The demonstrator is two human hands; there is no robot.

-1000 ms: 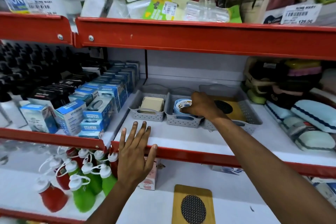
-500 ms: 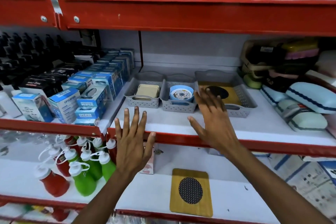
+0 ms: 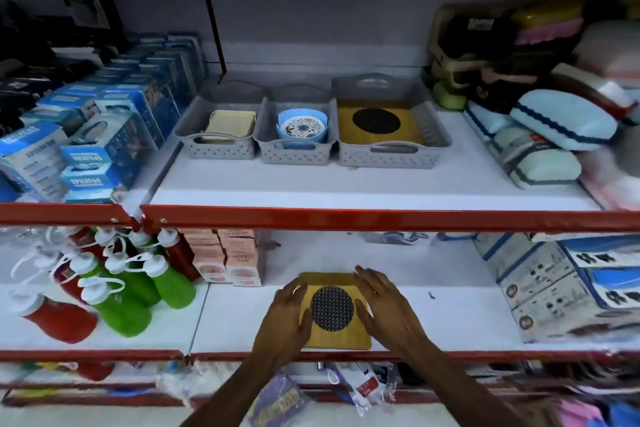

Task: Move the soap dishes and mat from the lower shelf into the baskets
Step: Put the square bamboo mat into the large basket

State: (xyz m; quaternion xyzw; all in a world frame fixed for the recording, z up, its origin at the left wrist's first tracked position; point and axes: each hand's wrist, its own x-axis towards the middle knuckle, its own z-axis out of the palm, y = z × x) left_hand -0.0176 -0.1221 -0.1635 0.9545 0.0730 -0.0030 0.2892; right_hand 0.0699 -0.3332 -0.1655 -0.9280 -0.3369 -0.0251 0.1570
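A square wooden mat point(image 3: 337, 340) with a black mesh circle lies flat near the front of the lower shelf. My left hand point(image 3: 285, 315) clasps its left edge and my right hand point(image 3: 388, 305) its right edge, thumbs on top. On the shelf above stand three grey baskets. The left basket point(image 3: 194, 146) holds a beige soap dish point(image 3: 230, 123). The middle basket point(image 3: 266, 152) holds a round blue soap dish point(image 3: 303, 126). The large right basket point(image 3: 438, 139) holds another wooden mat point(image 3: 346, 121).
Red and green squeeze bottles point(image 3: 121, 291) and pink boxes point(image 3: 228, 260) stand left of the mat. Printed cartons point(image 3: 554, 284) sit to its right. Blue boxes point(image 3: 100, 146) fill the upper shelf's left, pale soap cases point(image 3: 561, 121) its right. A red shelf lip point(image 3: 381, 218) overhangs the lower shelf.
Both hands dropped from the upper shelf to the lower one and closed on the mat's two sides. The view tilted down, so the top shelf is out of sight.
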